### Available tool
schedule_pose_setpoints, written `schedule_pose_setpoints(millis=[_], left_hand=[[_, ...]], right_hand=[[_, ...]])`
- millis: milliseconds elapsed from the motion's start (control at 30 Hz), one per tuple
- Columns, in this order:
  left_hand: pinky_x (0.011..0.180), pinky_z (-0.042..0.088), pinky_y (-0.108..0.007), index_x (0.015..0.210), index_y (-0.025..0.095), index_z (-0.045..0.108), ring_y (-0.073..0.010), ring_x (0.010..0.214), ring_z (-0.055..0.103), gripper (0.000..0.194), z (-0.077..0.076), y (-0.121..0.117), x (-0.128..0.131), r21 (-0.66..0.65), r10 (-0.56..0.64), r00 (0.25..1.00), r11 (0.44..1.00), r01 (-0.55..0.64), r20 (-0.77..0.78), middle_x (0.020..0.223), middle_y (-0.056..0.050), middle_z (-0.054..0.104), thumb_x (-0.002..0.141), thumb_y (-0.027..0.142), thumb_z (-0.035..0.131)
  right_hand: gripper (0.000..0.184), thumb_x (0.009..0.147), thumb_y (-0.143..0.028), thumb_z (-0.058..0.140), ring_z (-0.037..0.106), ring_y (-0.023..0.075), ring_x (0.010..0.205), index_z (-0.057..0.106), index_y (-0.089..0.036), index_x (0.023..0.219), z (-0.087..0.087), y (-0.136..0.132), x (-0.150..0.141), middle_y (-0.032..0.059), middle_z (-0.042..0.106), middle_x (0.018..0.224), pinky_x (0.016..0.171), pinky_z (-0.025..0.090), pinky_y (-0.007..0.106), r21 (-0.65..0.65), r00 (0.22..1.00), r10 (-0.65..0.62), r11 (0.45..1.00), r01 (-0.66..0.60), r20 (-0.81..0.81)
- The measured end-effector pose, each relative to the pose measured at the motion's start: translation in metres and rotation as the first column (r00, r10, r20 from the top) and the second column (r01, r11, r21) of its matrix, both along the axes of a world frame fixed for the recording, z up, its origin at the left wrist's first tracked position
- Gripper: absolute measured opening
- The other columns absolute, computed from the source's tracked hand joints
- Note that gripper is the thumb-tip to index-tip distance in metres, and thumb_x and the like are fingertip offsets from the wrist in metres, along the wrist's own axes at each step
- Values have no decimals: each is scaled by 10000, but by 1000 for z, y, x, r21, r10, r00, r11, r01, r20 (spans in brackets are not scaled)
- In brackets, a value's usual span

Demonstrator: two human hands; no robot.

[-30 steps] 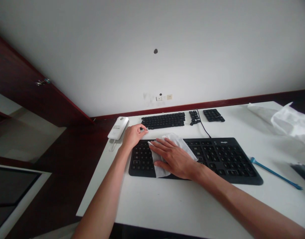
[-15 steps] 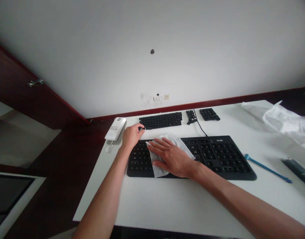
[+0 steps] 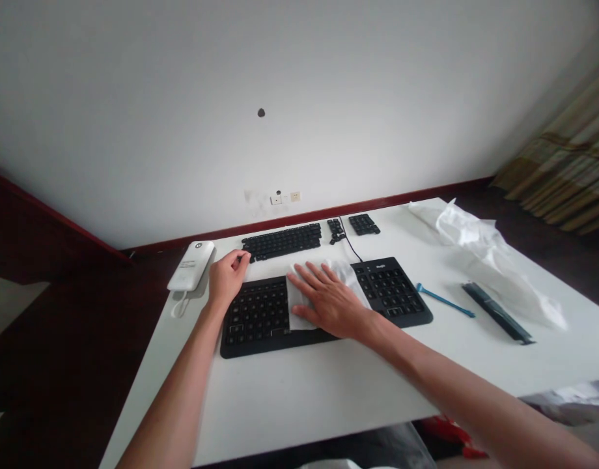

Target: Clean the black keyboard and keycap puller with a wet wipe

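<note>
The flat white wipe [image 3: 299,311] and the right hand [image 3: 329,305] pressed on it hide the middle keys of the black plastic keyboard [image 3: 260,319]. The left hand [image 3: 226,279] masks one end of the long black key row [image 3: 282,240]; contact there cannot be confirmed. Lettering on the white rounded plastic device [image 3: 189,266] is too small to read. Both forearms run off the bottom edge, the left one blurred. A red item [image 3: 448,433] below the white table [image 3: 304,404] is cut off.

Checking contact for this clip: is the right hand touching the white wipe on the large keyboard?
Touching. The head view shows the right hand lying flat, fingers spread, on the white wipe, which sits on the large black keyboard.
</note>
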State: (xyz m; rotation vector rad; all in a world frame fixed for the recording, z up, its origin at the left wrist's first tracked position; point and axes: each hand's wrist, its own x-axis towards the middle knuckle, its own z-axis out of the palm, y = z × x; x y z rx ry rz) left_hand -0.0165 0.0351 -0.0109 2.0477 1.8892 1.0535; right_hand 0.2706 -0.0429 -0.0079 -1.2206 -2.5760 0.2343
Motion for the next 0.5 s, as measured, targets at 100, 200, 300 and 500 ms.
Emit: schedule_pose_setpoints(millis=[100,200,300,500], left_hand=[[608,321,-261,974,211,770,-128,553,431,362,-1,0,0,16,-4,1000,1000,4,9,569,45,445,970,499,550],[605,315,-259,976,203,772,-126,550,422,360,-1,-1,0,31,0,999,1000,-2,46,564,50,429,974,486,550],[602,312,-259,938,193,776,-123,551,425,355,-4,-1,0,59,4,994,998,-10,108,565,49,439,966,481,569],[582,279,-262,849,189,753,-120,523,387,339,-6,-3,-1,89,64,985,993,-79,161,524,52,421,951,472,597]], right_hand=[[708,1089,-596,361,199,356,1607,301,-202,1674,-2,-10,29,134,283,1723,1282,220,619,9,993,-113,994,112,19],[718,1089,-611,332,180,354,1611,285,-208,1681,-5,-22,55,126,252,1733,1278,231,622,27,967,-250,968,249,49],[739,1083,-641,292,157,333,1617,246,-225,1693,-8,-32,69,95,227,1742,1288,211,613,46,926,-364,931,361,97],[761,1079,-646,268,154,332,1619,222,-205,1698,-13,-39,68,107,219,1740,1288,211,604,78,881,-450,893,443,147]])
